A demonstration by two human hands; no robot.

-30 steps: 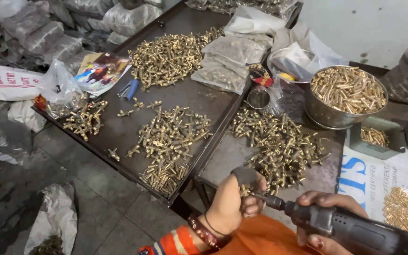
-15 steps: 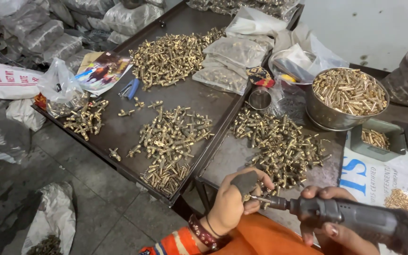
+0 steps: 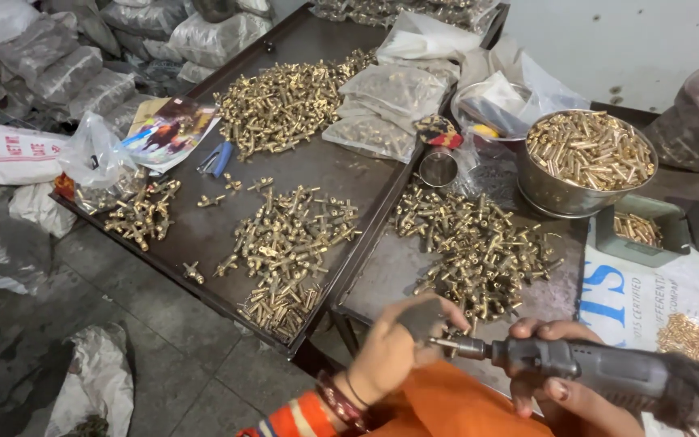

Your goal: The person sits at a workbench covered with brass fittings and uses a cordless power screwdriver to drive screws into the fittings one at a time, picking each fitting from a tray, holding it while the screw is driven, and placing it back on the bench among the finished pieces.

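Note:
My left hand (image 3: 398, 348) is closed around a small brass fitting, mostly hidden by the fingers, near the table's front edge. The tip of a grey electric driver (image 3: 608, 374) meets that fitting. My right hand (image 3: 564, 380) grips the driver's body from below at the lower right. Just beyond both hands lies a heap of brass fittings (image 3: 479, 243) on the metal tray (image 3: 386, 279).
A larger dark tray (image 3: 204, 235) to the left carries several piles of brass fittings (image 3: 285, 243). A steel bowl (image 3: 560, 190) of brass pins stands at the right, with small bins (image 3: 641, 231) beside it. Plastic bags (image 3: 390, 101) of parts lie at the back. Sacks cover the floor at left.
Both hands and the driver have drifted slightly lower and to the right in view; the driver tip stays against the fitting in my left hand.

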